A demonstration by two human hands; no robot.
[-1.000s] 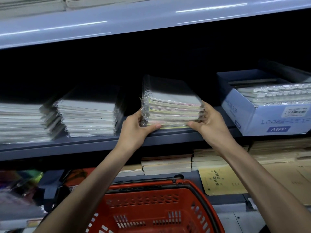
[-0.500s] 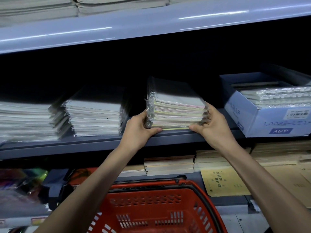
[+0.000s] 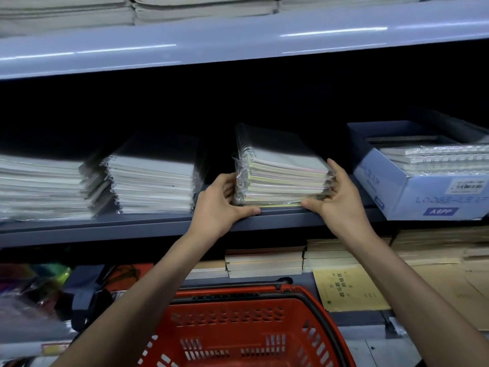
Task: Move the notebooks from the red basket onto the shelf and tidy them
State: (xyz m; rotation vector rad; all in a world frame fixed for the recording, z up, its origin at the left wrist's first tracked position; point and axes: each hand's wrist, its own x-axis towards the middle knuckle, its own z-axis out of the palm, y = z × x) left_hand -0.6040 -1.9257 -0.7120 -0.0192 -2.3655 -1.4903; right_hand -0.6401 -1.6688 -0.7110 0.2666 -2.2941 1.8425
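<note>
While both hands, left hand (image 3: 221,205) and right hand (image 3: 341,200), clasp notebook stack (image 3: 283,178) | blue box (image 3: 412,192) right | wrapped pile (image 3: 153,181) left

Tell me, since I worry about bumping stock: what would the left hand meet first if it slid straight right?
The left hand already touches the plastic-wrapped stack of spiral notebooks, so it would push that first, toward the right hand.

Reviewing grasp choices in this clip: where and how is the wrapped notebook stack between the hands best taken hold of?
Grip the notebook stack by its two short sides, low down, coming from the front of the shelf. It is a loose pile in slippery film, so squeezing from both sides likely keeps it square. The left hand and right hand already flank it that way, spiral edge by the left.
</note>
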